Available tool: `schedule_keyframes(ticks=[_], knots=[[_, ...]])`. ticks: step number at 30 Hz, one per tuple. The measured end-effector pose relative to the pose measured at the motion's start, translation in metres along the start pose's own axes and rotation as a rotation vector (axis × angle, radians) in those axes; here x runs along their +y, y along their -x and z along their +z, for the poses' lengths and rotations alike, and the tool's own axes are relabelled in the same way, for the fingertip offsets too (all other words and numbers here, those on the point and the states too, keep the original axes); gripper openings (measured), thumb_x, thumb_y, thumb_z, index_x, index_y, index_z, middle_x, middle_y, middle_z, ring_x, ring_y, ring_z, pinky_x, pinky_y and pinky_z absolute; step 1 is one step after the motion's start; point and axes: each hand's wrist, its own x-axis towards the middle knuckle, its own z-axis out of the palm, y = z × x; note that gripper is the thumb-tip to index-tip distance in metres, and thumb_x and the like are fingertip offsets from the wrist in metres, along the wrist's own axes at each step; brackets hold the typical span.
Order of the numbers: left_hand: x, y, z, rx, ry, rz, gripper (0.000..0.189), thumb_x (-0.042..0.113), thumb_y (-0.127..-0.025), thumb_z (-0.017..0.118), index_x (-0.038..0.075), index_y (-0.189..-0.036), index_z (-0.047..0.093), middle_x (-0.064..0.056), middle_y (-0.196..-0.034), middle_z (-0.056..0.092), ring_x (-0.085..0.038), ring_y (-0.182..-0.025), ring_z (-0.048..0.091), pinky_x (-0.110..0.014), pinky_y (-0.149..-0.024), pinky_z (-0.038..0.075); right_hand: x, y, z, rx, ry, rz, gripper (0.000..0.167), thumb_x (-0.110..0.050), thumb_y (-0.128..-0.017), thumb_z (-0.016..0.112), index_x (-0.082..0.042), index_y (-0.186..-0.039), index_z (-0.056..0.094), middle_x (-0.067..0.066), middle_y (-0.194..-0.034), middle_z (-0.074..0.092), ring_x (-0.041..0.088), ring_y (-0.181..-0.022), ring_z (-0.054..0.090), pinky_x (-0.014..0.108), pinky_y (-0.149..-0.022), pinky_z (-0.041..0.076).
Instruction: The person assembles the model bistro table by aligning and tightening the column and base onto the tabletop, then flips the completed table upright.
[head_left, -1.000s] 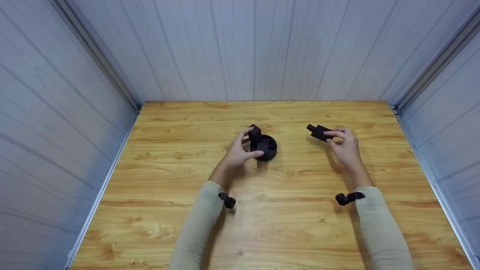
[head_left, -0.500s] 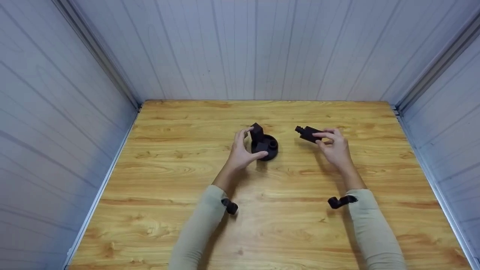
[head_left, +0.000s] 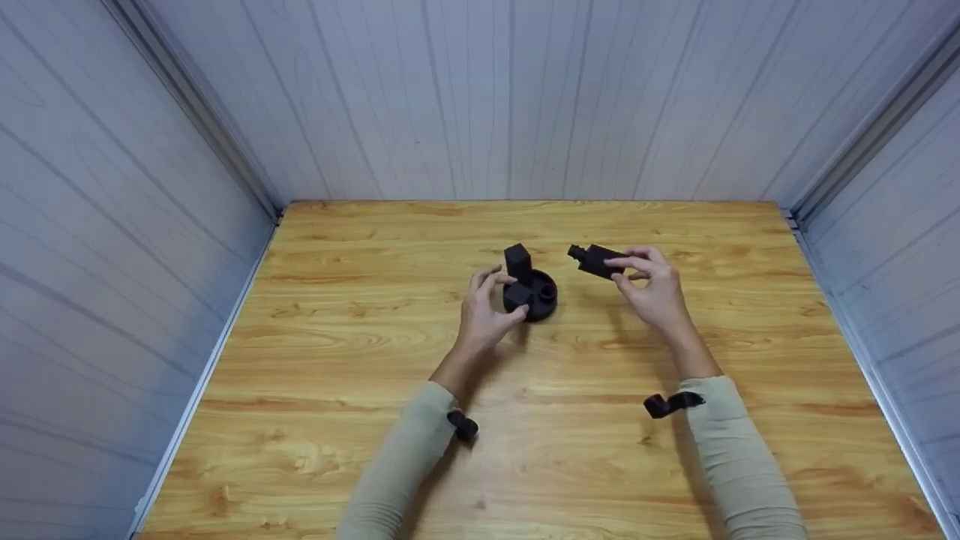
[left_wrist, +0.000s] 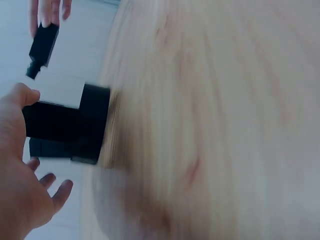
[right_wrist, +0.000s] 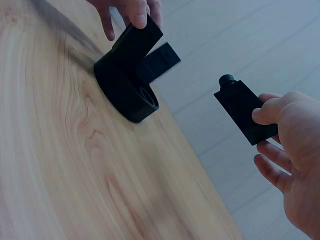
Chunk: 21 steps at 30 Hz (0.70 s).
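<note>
A round black base (head_left: pixel 543 315) stands on the table, with a far black block (head_left: pixel 517 259) and a near black block (head_left: pixel 517 295) rising upright from it. An open ring-shaped socket (head_left: pixel 547 291) shows on its right side. My left hand (head_left: pixel 482 315) pinches the near block between thumb and fingers. To the right, my right hand (head_left: pixel 654 291) grips a third black block (head_left: pixel 601 262) by its rear end, up off the table. This block's narrow ridged neck (right_wrist: pixel 227 80) points left, toward the base but apart from it.
The wood-grain table (head_left: pixel 570 450) is bounded by a pale back wall (head_left: pixel 480 105) and pale side walls. Small black wrist cameras (head_left: pixel 664 406) stick out from both sleeves.
My right hand has carried its block leftward, closer to the base. My left fingers have shifted from the far block to the near one; the base stays about where it was.
</note>
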Motion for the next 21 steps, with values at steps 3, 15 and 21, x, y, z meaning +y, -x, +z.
schedule_keyframes(ticks=[3, 15, 21], knots=[[-0.005, -0.004, -0.006, -0.031, 0.04, -0.029, 0.041, 0.011, -0.091, 0.087, 0.006, -0.131, 0.077, -0.023, -0.164, 0.055, -0.045, -0.155, 0.054, -0.06, -0.127, 0.049, -0.005, 0.001, 0.002, -0.004, 0.019, -0.028, 0.023, -0.001, -0.103, 0.079, -0.003, -0.125, 0.086, 0.025, -0.144, 0.068, 0.037, -0.131, 0.068, 0.018, -0.096, 0.056], [-0.009, 0.008, -0.006, -0.054, 0.079, -0.056, 0.047, 0.017, -0.103, 0.085, 0.008, -0.145, 0.065, -0.02, -0.145, 0.068, -0.038, -0.13, 0.073, -0.053, -0.113, 0.061, -0.021, -0.006, 0.012, -0.009, -0.018, -0.089, 0.021, -0.002, -0.102, 0.081, -0.003, -0.123, 0.085, 0.025, -0.14, 0.071, 0.035, -0.129, 0.067, 0.028, -0.097, 0.054], [-0.014, 0.007, -0.006, -0.045, 0.13, -0.048, 0.042, 0.012, -0.106, 0.08, 0.007, -0.144, 0.064, -0.023, -0.141, 0.07, -0.04, -0.127, 0.078, -0.047, -0.108, 0.066, -0.026, -0.012, 0.02, 0.005, -0.146, -0.104, 0.025, 0.002, -0.101, 0.081, 0.004, -0.125, 0.081, 0.026, -0.135, 0.072, 0.024, -0.122, 0.071, 0.012, -0.092, 0.06]])
